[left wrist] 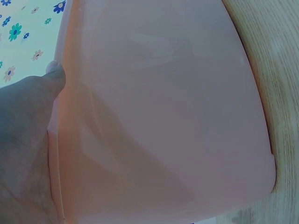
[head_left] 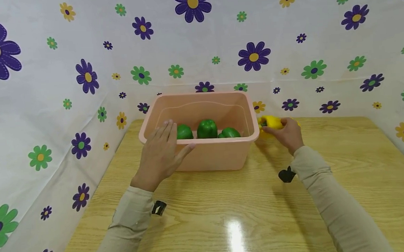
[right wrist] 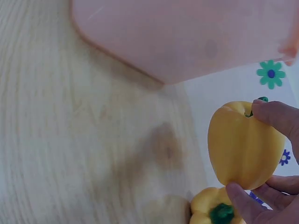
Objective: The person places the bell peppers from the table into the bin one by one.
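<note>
My left hand [head_left: 160, 153] lies over the near left rim of a pink plastic tub [head_left: 210, 155], its fingers extended over the inside and the thumb along the front rim. In the left wrist view the thumb [left wrist: 56, 77] touches that rim. Three green bell peppers [head_left: 207, 129] sit inside the tub, their lower parts hidden by its front wall. To the right of the tub, my right hand [head_left: 289, 133] pinches a yellow bell pepper [right wrist: 244, 147] between thumb and fingers, clear of the table. Below it, a second yellow bell pepper [right wrist: 208, 210] shows in the right wrist view.
The tub stands toward the back of a wooden table [head_left: 206, 209], close to a flower-printed white cloth [head_left: 197, 38]. That cloth also rises along the left and right sides. Dark wrist cameras hang under both sleeves.
</note>
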Demonstrator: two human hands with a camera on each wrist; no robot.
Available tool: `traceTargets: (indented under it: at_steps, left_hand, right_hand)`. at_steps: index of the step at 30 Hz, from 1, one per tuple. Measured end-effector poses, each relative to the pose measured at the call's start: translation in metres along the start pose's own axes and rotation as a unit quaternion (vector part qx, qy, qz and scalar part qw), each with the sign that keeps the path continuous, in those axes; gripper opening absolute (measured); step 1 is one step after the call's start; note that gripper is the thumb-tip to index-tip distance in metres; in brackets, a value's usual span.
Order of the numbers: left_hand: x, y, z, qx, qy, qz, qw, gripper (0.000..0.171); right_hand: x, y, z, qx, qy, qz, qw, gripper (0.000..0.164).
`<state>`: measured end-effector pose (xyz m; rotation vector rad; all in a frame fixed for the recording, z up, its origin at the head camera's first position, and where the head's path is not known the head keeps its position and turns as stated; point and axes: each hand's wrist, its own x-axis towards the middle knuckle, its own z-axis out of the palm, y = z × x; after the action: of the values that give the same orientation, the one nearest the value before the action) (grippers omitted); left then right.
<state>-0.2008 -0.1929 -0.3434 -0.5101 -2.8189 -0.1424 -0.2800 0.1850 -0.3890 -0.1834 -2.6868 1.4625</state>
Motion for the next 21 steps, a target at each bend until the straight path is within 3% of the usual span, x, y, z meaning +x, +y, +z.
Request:
traceTargets:
  at_steps: [8,21]
  left_hand:
    - [0.000,-0.001,0.001,0.002,0.003,0.001,1.0000,0.092]
    - [0.000,-0.001,0.001,0.002,0.000,-0.001,1.0000,0.093]
  right_hand:
    - [0.000,-0.010,-0.013,0.041,0.031,0.011,0.999,0.083]
    - [-0.004,-0.030,-0.033,0.095,0.048,0.023,0.994,0.095]
